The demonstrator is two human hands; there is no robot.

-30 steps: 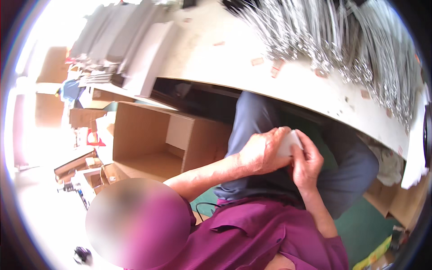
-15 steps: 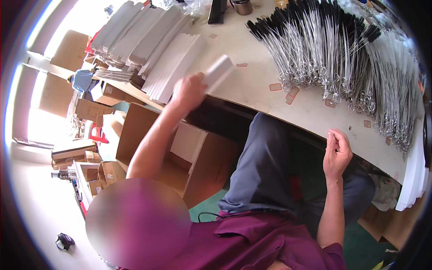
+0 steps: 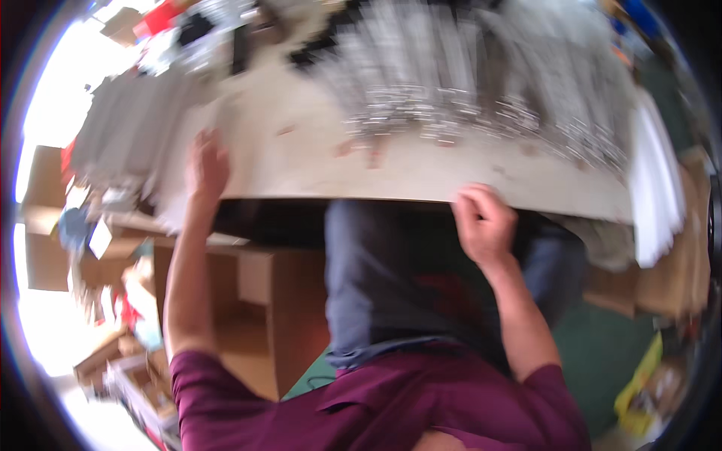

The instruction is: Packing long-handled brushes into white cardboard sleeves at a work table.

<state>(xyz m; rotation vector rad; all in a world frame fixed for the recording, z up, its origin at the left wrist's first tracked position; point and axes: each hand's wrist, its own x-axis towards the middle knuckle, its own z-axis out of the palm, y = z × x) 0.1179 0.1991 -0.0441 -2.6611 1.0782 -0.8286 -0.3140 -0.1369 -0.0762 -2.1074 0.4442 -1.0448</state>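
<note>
The table [image 3: 421,173] fills the upper half of your view, blurred by head motion. Across its far side lies a wide spread of metal wires [image 3: 466,98]. At its left end sit the grey-white stacks [image 3: 120,143] of flat pieces, and under its left end stands an open cardboard box [image 3: 248,316].

Your left hand [image 3: 207,161] is on the table's near left corner, just beside the stacks. Its fingers are spread and it grips nothing that shows, though the blur hides whether a piece lies under the palm. Your right hand [image 3: 485,222] is at the table's near edge, right of middle. Its fingers are loosely curled and it seems empty.

This looks like the setting-down step at the stacks. Anything you do next there calls for a steadier look, since the stack edges cannot be told apart in this blur.

Half a second ago your left hand held a white piece above the table's left side, and no such piece shows in it now. Your right hand hung below the table's edge then, and it has since risen to meet it.
</note>
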